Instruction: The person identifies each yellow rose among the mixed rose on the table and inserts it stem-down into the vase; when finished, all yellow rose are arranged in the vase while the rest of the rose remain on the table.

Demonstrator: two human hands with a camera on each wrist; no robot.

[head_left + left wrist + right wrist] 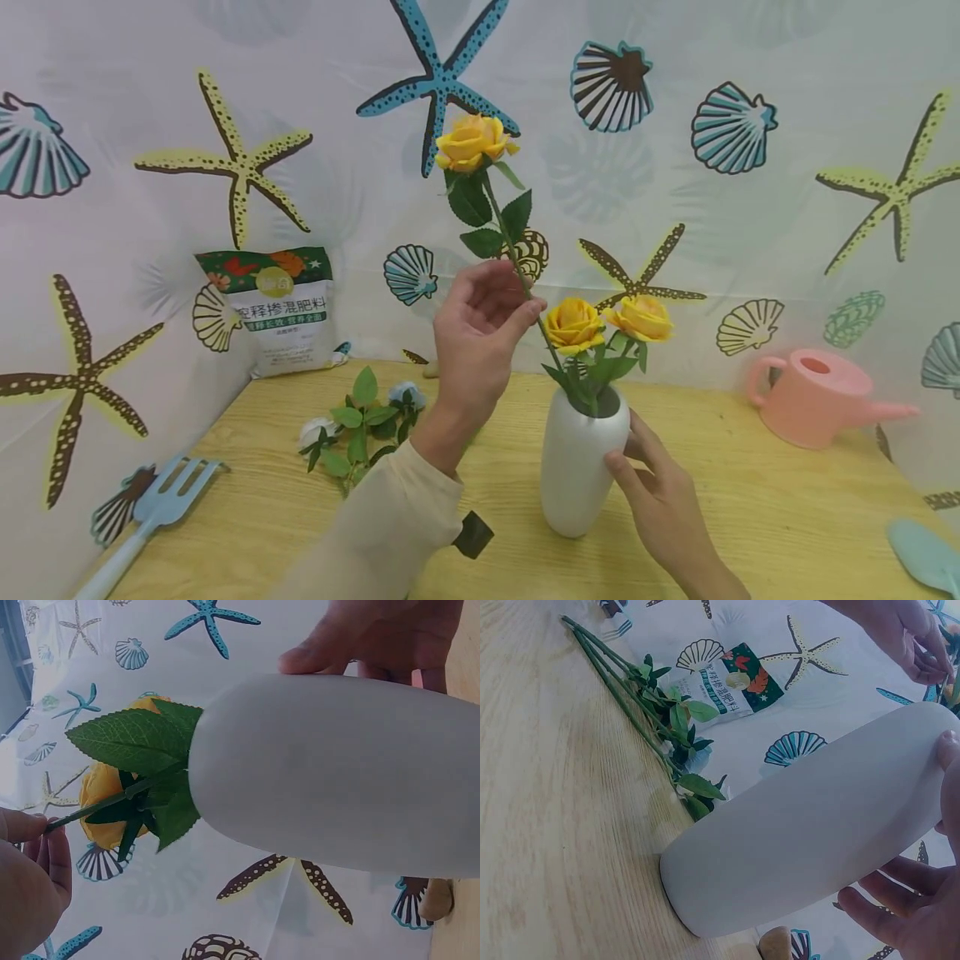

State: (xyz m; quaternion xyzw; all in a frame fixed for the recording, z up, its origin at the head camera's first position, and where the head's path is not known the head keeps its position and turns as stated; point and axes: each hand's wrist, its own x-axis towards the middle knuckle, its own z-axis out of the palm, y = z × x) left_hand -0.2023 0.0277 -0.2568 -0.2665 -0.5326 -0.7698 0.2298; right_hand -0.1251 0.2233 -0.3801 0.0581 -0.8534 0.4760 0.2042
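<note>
The left hand [480, 333] pinches the tall rose [472, 142] by its stem, slanting down into the vase [581, 467], which the right hand [660, 500] grips.

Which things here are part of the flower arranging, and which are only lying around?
In use:
- yellow rose, stem pinched by left hand
- white vase, steadied by right hand
- two roses in the vase

Lying about:
- fertilizer bag
- pink watering can
- blue garden fork
- white flowers on the table
</note>
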